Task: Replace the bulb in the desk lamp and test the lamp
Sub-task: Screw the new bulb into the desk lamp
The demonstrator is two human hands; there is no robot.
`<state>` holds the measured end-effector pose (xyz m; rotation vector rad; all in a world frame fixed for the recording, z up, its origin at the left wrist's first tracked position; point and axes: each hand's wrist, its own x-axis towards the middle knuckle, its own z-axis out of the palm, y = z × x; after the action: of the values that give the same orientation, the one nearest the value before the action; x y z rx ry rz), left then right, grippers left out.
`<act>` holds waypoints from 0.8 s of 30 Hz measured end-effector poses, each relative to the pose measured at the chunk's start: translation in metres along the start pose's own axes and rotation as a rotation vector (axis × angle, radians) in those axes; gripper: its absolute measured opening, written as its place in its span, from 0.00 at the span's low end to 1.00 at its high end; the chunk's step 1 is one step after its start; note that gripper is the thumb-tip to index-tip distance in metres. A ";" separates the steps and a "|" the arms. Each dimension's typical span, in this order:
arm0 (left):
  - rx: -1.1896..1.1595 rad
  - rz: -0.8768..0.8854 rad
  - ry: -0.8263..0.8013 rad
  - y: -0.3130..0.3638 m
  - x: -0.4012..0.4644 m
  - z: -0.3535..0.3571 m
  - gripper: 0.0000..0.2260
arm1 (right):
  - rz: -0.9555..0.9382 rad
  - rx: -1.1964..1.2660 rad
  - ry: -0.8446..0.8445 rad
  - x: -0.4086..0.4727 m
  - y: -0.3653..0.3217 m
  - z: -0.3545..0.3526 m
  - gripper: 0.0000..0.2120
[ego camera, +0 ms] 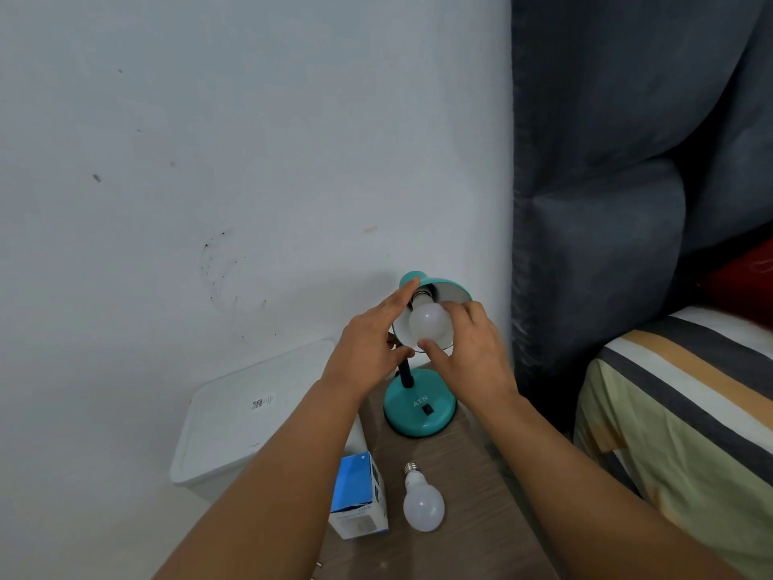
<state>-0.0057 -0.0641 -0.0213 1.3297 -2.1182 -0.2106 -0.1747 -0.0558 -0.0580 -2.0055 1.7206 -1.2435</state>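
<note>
A teal desk lamp stands at the back of a small wooden table, its round base (419, 408) carrying a black switch. Its shade (447, 286) tilts toward me. A white bulb (426, 322) sits in the shade's socket, unlit. My right hand (464, 349) has thumb and fingers closed around that bulb. My left hand (370, 341) lies flat against the left side of the shade, fingers stretched up to its top. A second white bulb (423, 502) lies loose on the table near me, screw cap pointing away. Beside it stands a blue and white bulb box (359, 496).
The wooden table (472, 496) is narrow. A white lidded plastic bin (251, 416) sits left of it against the white wall. A grey curtain (594, 203) hangs at the right, with a striped bed (690, 403) below it.
</note>
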 end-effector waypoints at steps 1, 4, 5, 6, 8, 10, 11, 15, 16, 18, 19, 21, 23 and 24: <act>-0.005 -0.002 -0.002 0.001 0.000 0.000 0.42 | 0.029 0.005 0.002 0.001 -0.001 0.000 0.28; -0.006 0.002 -0.002 0.001 0.000 -0.001 0.42 | 0.055 -0.007 -0.005 0.000 0.000 -0.001 0.34; 0.003 0.002 -0.001 0.000 0.000 -0.001 0.42 | 0.043 -0.008 -0.007 -0.001 -0.001 -0.002 0.35; 0.013 0.001 -0.001 0.000 0.000 -0.001 0.43 | 0.020 -0.023 -0.010 -0.002 -0.001 -0.003 0.35; 0.019 0.000 -0.002 0.000 0.001 -0.001 0.43 | -0.024 -0.081 -0.016 -0.001 -0.001 -0.002 0.32; 0.013 0.003 -0.003 0.001 0.001 0.000 0.42 | -0.002 -0.086 -0.021 0.000 -0.002 -0.001 0.29; 0.008 0.003 -0.002 0.002 0.000 0.000 0.42 | 0.033 -0.072 -0.023 0.001 -0.002 0.000 0.28; 0.009 -0.002 0.002 0.002 0.000 -0.001 0.42 | 0.138 -0.068 -0.041 0.001 -0.003 0.000 0.31; 0.011 -0.002 0.002 0.002 -0.001 -0.001 0.42 | 0.130 -0.059 -0.043 0.000 -0.003 0.000 0.31; 0.009 -0.010 0.000 0.002 -0.001 -0.001 0.43 | 0.080 -0.048 -0.045 -0.002 -0.003 -0.001 0.32; 0.005 -0.014 -0.002 0.002 -0.001 -0.001 0.43 | 0.050 -0.060 -0.045 -0.002 -0.003 -0.001 0.32; 0.002 -0.015 -0.004 0.002 -0.001 -0.001 0.44 | 0.038 -0.076 -0.045 -0.001 -0.002 0.000 0.29; 0.002 -0.009 0.001 0.002 -0.001 -0.001 0.43 | 0.096 -0.043 -0.056 0.002 -0.002 0.002 0.28; 0.002 -0.006 0.002 0.003 -0.001 -0.001 0.42 | 0.131 -0.024 -0.062 0.002 -0.002 0.004 0.28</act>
<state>-0.0073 -0.0619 -0.0198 1.3370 -2.1142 -0.2096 -0.1705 -0.0583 -0.0580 -1.8898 1.8133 -1.1127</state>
